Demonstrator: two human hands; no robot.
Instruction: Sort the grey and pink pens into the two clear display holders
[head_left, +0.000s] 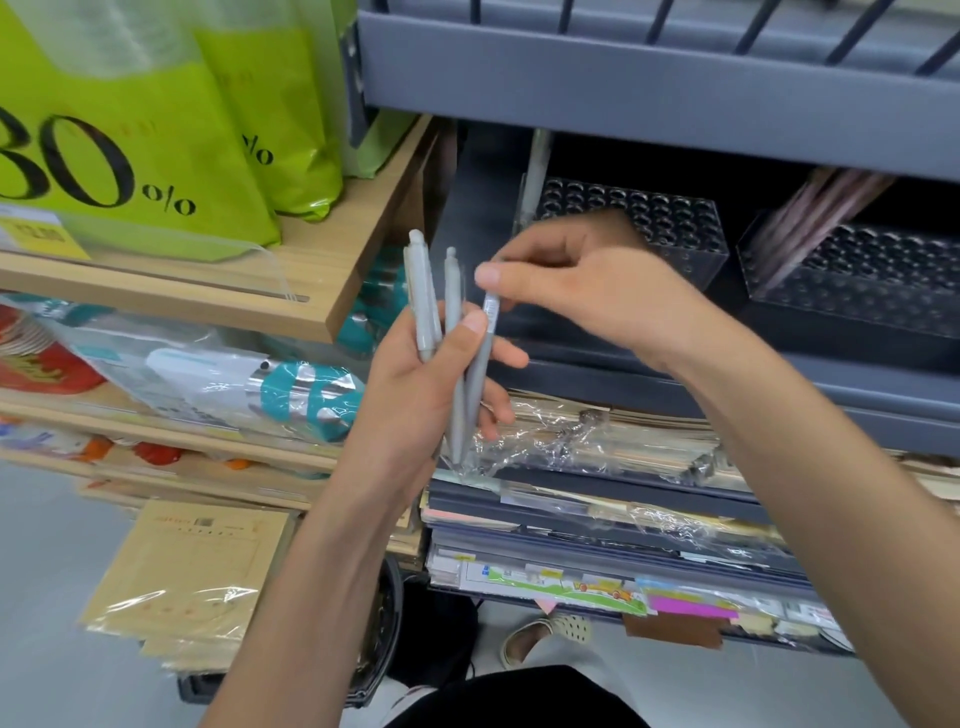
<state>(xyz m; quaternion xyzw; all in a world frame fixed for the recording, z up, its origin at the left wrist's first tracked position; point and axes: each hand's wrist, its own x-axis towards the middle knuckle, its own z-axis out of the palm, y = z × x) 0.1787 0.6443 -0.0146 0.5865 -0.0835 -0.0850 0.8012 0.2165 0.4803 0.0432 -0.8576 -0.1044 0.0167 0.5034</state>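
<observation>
Our left hand (415, 395) grips the grey pens (427, 312) upright before the shelf (649, 104), our right hand (587, 291) pinches one pen's top; we should draw it straight up and seat it in the left clear holder (660, 228), keeping the right holder (872, 280) for pink pens (810, 213).

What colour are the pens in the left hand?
Grey. All the pens that the left hand holds are light grey, seen in the head view.

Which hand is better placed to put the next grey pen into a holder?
Probably the right hand: it pinches the top of one grey pen and is beside a clear holder. The left hand grips the other pens.
</observation>
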